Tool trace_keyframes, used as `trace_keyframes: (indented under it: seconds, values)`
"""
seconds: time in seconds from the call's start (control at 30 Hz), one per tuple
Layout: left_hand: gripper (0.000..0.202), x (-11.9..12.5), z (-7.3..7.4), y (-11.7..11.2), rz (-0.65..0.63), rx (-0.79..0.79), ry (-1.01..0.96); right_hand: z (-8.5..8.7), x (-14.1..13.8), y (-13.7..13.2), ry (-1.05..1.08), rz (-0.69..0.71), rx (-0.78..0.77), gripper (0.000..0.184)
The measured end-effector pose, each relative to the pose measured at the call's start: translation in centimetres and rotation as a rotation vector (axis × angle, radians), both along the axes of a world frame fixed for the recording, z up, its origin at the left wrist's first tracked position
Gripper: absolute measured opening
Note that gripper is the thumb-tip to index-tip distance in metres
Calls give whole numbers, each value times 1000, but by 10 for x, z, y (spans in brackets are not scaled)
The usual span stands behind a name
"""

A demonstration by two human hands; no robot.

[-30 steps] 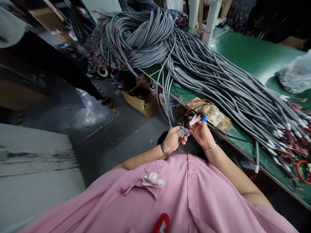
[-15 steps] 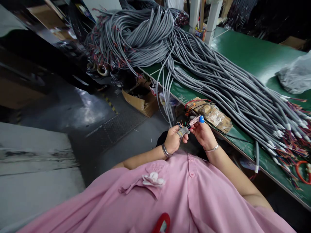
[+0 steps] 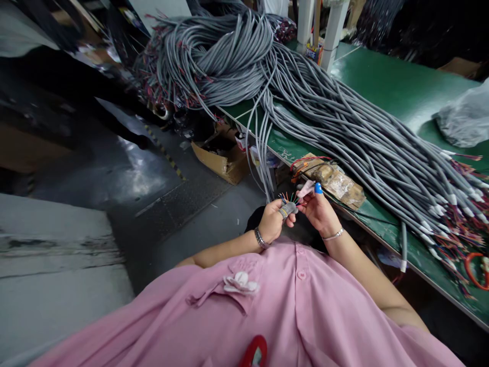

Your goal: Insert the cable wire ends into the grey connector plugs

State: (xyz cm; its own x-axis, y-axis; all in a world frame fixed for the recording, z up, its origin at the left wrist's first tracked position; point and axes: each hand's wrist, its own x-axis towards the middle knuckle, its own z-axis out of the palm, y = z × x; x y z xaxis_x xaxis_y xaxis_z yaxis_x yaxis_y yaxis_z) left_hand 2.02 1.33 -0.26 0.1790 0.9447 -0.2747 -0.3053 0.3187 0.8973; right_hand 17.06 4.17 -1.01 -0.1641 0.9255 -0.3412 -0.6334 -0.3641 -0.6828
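Note:
My left hand (image 3: 272, 220) is closed around the end of a grey cable (image 3: 288, 208), from which several thin coloured wires (image 3: 289, 197) fan out. My right hand (image 3: 317, 210) is right beside it, fingers pinched at those wires; its fingertips wear a pink cover and a blue cover (image 3: 318, 188). Both hands are held in front of my pink shirt, just off the near edge of the green workbench (image 3: 385, 86).
A big heap of grey cables (image 3: 305, 97) with stripped coloured ends lies across the bench. Brown packets (image 3: 336, 182) sit at the bench edge near my hands. An open cardboard box (image 3: 223, 155) stands on the floor, a crumpled plastic bag (image 3: 464, 120) at far right.
My hands have stayed almost in place, the right fingers shifting slightly at the wires. A dark-clothed person in the aisle at left has moved away across the floor.

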Motion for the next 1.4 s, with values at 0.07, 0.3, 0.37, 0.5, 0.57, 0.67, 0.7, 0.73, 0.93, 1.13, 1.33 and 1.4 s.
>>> trace_keyframes:
  seconds: [0.07,0.3,0.37,0.5,0.57,0.67,0.7,0.73,0.93,1.13,1.33,1.4]
  values:
    - [33,-3,0,-3,-22,15,16,0,7,-2,-26,99,-38,53]
    - [33,-18,-4,-16,-163,73,140,10,28,-11,-377,425,77,39]
    - [32,-19,-6,-17,-198,85,178,14,29,-12,-439,439,155,30]
    - [31,-19,-8,-18,-245,98,214,18,27,-11,-470,425,252,22]
    - [31,-17,-7,-18,-283,98,225,19,25,-11,-477,430,273,21]
    - [33,-15,-5,-17,-364,65,226,19,19,-12,-523,438,308,21]
    - [33,-14,-5,-17,-397,42,226,19,17,-13,-544,443,322,21]
    - [34,-14,-4,-17,-429,17,225,19,15,-14,-564,451,336,22]
    - [34,-13,-8,-13,-354,-40,155,20,20,-19,-622,403,364,30]
    - [28,-12,-12,-11,-175,-42,76,12,29,-28,-519,374,247,34]
    - [31,-10,-10,-12,-201,-38,78,11,11,-31,-497,255,275,27]
    - [34,-10,-9,-13,-242,-26,99,13,6,-31,-473,257,293,26]
